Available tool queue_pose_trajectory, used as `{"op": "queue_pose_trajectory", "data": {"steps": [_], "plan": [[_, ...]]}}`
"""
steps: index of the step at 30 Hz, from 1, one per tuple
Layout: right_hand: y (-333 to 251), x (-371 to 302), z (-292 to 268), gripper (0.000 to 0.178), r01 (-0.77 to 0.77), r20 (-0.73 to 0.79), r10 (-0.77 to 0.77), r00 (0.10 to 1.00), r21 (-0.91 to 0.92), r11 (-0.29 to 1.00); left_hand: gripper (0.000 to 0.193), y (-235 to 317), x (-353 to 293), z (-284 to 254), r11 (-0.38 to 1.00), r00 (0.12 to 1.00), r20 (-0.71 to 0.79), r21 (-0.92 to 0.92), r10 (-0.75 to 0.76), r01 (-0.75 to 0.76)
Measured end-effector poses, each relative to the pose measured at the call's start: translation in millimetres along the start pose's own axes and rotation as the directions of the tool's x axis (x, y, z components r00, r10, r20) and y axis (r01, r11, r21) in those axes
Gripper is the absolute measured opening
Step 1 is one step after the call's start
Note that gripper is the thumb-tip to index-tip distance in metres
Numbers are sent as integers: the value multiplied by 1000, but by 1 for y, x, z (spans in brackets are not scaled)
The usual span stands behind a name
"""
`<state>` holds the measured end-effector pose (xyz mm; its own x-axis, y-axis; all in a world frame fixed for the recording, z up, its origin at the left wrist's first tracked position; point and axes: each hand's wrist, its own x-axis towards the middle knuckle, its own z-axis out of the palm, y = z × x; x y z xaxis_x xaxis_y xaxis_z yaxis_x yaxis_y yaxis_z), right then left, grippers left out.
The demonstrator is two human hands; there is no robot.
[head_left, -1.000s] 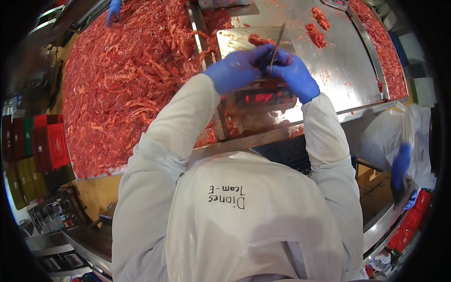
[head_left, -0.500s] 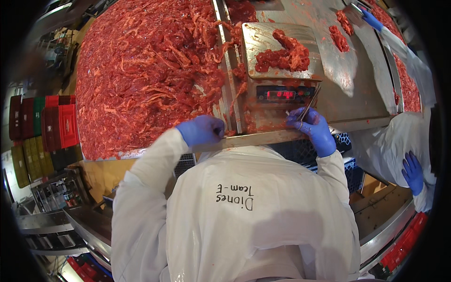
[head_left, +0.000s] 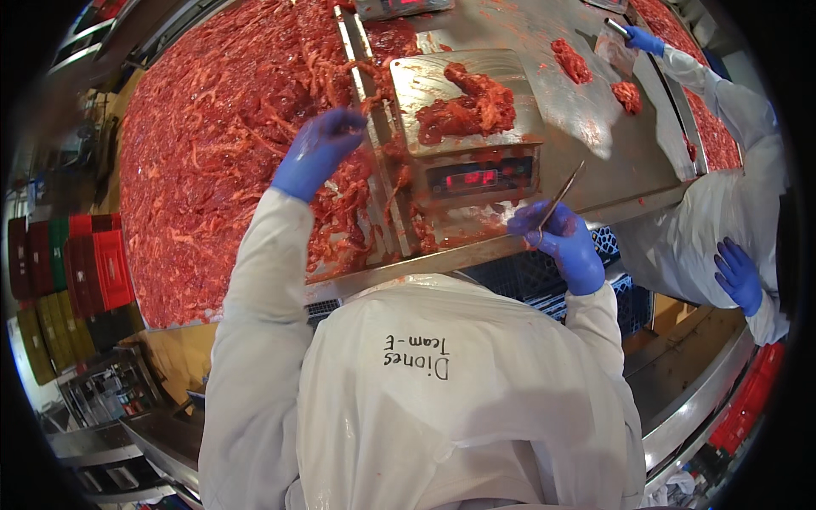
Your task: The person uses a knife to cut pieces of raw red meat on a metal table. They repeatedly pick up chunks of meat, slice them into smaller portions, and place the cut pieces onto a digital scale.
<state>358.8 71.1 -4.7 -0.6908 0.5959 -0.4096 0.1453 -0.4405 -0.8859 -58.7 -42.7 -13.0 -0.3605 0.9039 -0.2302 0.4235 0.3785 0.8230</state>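
Observation:
My left hand (head_left: 321, 153), in a blue glove, is raised over the left-hand heap of red meat trimmings (head_left: 212, 161). Its fingers are loosely bent and slightly blurred, with nothing visible in them. In my right hand (head_left: 565, 246), also blue-gloved, I grip slim metal scissors (head_left: 561, 194) by the handle, pointed end up and away. That hand is at the table's front edge, just right of a digital scale (head_left: 527, 127). A ragged piece of meat (head_left: 467, 106) lies on the scale's steel plate. The red-lit display (head_left: 478, 177) faces me.
A raised metal divider (head_left: 371, 127) separates the heap from the steel table (head_left: 595, 178). Loose meat pieces (head_left: 571, 62) lie on the right. A co-worker's gloved hand (head_left: 643, 41) holds a metal tool at the far right. Red crates (head_left: 110, 268) stand left, blue crates (head_left: 625, 302) under the table.
My left hand has moved from the table's front edge up and forward over the meat heap. My right hand still holds the scissors near the scale. The whole view has shifted slightly.

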Motion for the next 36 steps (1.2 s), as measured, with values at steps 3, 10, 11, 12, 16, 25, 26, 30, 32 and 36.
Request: {"op": "queue_pose_trajectory", "data": {"steps": [3, 10, 11, 12, 16, 25, 26, 30, 32, 36], "plan": [[23, 3, -38, 40, 91, -95, -108, 990, -173, 981, 43, -101, -5, -10, 955, 943, 153, 56, -296, 291], [-52, 74, 11, 28, 142, 178, -78, 981, -379, 914, 62, 54, 42, 63, 990, 986, -99, -26, 133, -136], [-64, 90, 29, 30, 254, 266, -113, 957, -587, 769, 63, 74, 50, 76, 983, 985, 13, 69, 170, -170], [-66, 104, 40, 30, 243, 244, -141, 960, -466, 851, 63, 81, 51, 85, 921, 902, 189, -73, 388, -382], [-43, 134, 40, 30, 285, 166, -264, 950, -121, 951, 61, 71, 39, 60, 869, 967, 16, -442, 253, -220], [11, 67, 66, 28, -31, 413, 186, 891, -354, 935, 32, -25, -18, 92, 651, 922, 46, 694, 384, -306], [15, 64, 62, 28, -52, 389, 185, 903, -327, 943, 28, -17, -21, 83, 712, 918, 99, 602, 383, -362], [18, 57, 44, 29, -88, 321, 169, 932, -252, 964, 12, 15, -32, 27, 997, 985, 172, -73, 8, 5], [16, 56, 43, 30, -99, 307, 165, 937, -218, 971, 14, 49, -27, 14, 962, 977, 215, -269, 9, 50], [15, 60, 45, 32, -71, 272, 135, 953, -233, 970, 26, 92, 7, 38, 864, 977, 156, -502, 147, -49]]}}
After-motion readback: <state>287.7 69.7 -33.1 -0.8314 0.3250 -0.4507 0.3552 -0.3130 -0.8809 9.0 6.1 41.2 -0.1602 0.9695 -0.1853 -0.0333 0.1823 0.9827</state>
